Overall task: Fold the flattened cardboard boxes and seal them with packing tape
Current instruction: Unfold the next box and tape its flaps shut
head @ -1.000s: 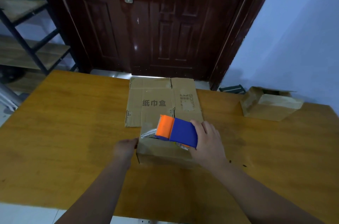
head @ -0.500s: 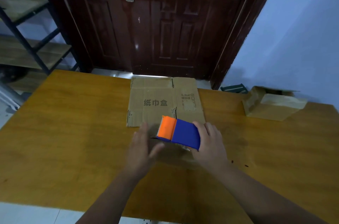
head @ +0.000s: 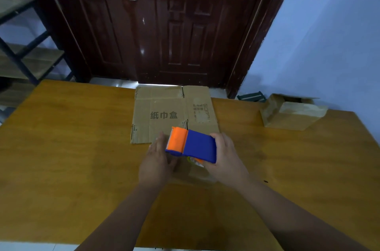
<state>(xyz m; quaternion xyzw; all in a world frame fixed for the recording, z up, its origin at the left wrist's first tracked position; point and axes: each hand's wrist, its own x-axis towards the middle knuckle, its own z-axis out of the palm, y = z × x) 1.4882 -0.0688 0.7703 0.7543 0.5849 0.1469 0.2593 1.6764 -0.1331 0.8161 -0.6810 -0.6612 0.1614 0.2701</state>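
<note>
**Taping the small box [head: 195,175] at table centre**

Your right hand [head: 226,158] grasps the tape dispenser [head: 192,145] by its blue body, orange cutter end pointing left, directly over the small box. This box sits on the table [head: 61,148] under both hands and is mostly hidden. Your left hand [head: 156,161] holds nothing. Its fingers are straight beside the cutter, probably to steady the box or press tape down. A flattened box [head: 170,113] waits just behind, and a folded box [head: 292,115] stands well apart at the right.
</note>
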